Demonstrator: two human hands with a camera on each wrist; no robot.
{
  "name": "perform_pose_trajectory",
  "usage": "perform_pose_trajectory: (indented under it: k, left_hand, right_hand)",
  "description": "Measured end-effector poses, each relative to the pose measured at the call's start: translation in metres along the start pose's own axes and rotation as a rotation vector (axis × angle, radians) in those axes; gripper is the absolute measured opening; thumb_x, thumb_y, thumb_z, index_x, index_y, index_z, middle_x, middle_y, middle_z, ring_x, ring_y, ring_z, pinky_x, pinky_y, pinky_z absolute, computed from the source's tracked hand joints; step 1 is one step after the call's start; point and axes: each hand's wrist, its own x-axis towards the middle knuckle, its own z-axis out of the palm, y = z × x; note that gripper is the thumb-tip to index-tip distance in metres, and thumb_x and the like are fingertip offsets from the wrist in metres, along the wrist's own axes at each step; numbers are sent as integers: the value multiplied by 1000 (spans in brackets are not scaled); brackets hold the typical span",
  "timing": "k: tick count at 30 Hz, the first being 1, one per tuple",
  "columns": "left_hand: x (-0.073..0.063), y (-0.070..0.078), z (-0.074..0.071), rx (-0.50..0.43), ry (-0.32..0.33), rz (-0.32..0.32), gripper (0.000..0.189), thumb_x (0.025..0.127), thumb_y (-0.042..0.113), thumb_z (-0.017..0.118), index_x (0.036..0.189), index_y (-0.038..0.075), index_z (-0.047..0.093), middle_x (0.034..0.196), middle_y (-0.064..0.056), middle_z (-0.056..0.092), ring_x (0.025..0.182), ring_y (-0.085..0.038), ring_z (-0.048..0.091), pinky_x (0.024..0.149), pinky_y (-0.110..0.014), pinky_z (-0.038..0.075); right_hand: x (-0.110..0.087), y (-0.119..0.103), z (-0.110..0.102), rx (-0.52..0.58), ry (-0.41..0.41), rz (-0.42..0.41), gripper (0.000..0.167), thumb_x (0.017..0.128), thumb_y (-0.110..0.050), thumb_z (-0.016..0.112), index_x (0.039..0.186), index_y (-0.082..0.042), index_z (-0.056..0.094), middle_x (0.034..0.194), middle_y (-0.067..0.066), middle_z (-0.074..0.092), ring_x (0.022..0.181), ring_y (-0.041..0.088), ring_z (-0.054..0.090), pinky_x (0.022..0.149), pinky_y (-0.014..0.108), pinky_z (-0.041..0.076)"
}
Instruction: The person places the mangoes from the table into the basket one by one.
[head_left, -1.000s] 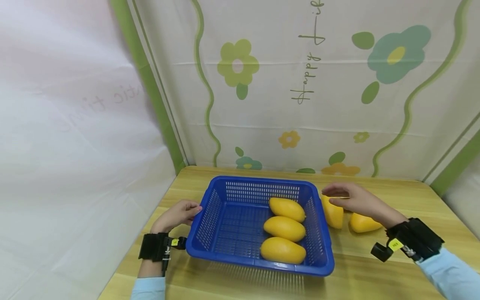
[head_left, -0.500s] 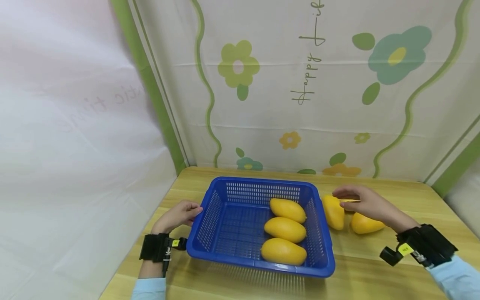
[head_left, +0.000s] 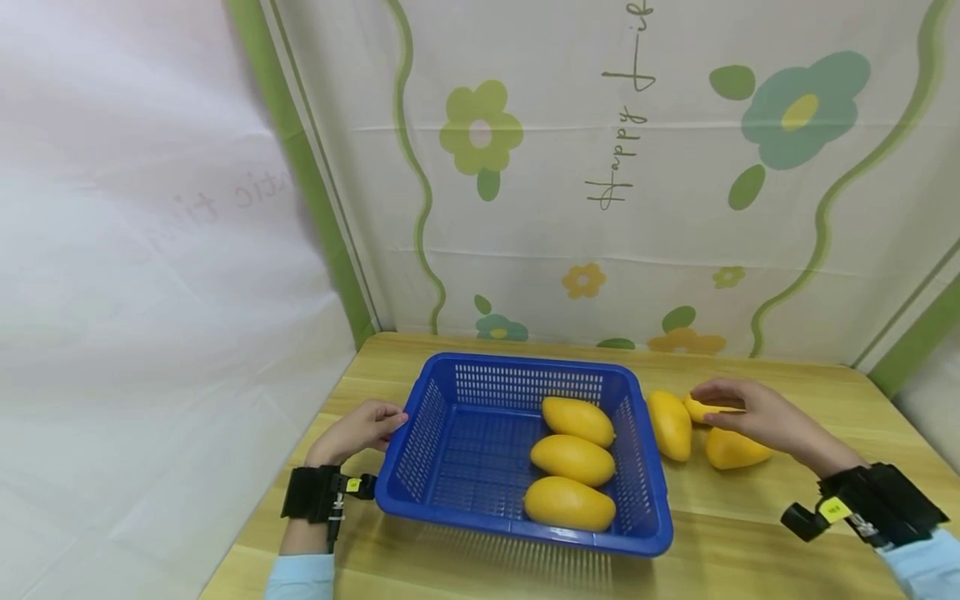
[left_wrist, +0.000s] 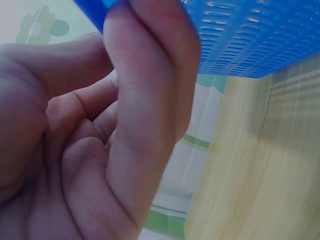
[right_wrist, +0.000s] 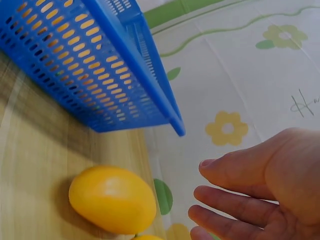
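My left hand (head_left: 358, 433) grips the left rim of a blue perforated plastic basket (head_left: 480, 462), thumb on the rim and fingers curled beneath; its curled fingers (left_wrist: 145, 105) fill much of the left wrist view. Three yellow mangoes lie in a column along the basket's right half: a back mango (head_left: 577, 421), a middle one (head_left: 572, 461) and a front one (head_left: 570, 504). Outside the right wall lie a long mango (head_left: 670, 427), a partly covered mango (head_left: 699, 409) and another mango (head_left: 735, 450). Over these hovers my right hand (head_left: 765, 417), fingers loosely bent, thumb apart, holding nothing.
The wooden table (head_left: 720, 542) carries the basket and the loose mangoes. Behind it hangs a white curtain (head_left: 525, 217) with printed flowers, and a plain white sheet (head_left: 165, 333) borders the left side. Each wrist wears a black strapped camera.
My right hand has moved rightward, away from the basket's right rim and over the loose mangoes, uncovering the long one. My left hand, the basket and the mangoes stay as they were.
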Motion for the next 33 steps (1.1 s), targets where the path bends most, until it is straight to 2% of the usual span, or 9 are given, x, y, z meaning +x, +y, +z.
perform_pose_trajectory:
  k: [8,11,15,17,19,23,25,28,33]
  left_hand:
    - [0,1,0,4,-5,4,36,108,22,44,111,-6,65,91,-10,73,80,-19,72,77,-37,63]
    - [0,1,0,3,-4,5,36,108,23,44,110,-6,65,90,-9,72,80,-19,72,77,-37,63]
    - [0,1,0,4,-2,0,36,108,23,44,110,-6,65,90,-9,73,80,-19,72,77,-37,63]
    - [0,1,0,6,-3,-1,36,108,23,44,110,-6,65,90,-10,73,80,-19,72,78,-37,63]
    - [0,0,0,6,-4,0,36,108,23,44,110,-6,65,91,-10,73,81,-19,72,78,-37,63]
    - [0,0,0,5,-5,1,36,108,23,44,111,-6,65,91,-10,73,81,-19,72,78,-37,63]
    - [1,-1,-1,6,-7,0,36,108,24,44,111,-6,65,91,-10,73,81,-19,72,78,-37,63]
    - [1,-1,-1,5,-7,-1,36,108,23,44,111,-6,65,91,-10,73,81,-19,72,78,-36,63]
    - [1,-1,-1,1,-6,6,36,108,23,45,112,-6,65,92,-10,73,81,-19,73,78,-36,63]
  right_hand:
    - [-6,16,-9,-25,6,34,42,98,-17,64,133,5,56,131,28,60,117,42,60,80,17,53]
    - [-6,21,-12,-25,4,41,43,98,-18,65,133,5,55,132,29,59,114,30,64,79,16,53]
    - [-7,27,-14,-19,3,41,42,97,-16,65,133,5,56,131,29,59,109,7,64,79,16,53]
    - [-8,29,-14,-21,3,37,42,97,-16,65,132,5,56,131,29,59,107,3,64,79,15,53]
    - [-8,31,-14,-26,2,38,42,97,-16,65,132,6,56,130,29,60,109,11,65,79,15,52]
    - [-9,36,-13,-42,0,50,42,96,-13,66,131,8,55,129,31,59,115,40,61,79,16,53]
    - [-10,39,-12,-54,2,54,42,95,-11,67,130,9,56,128,32,59,116,48,58,81,23,57]
    - [-11,44,-11,-81,6,56,43,93,-10,69,129,10,56,128,32,59,116,51,57,82,31,58]
    - [-11,54,-9,-89,-5,48,45,89,-5,71,128,11,56,127,34,59,115,51,57,81,28,58]
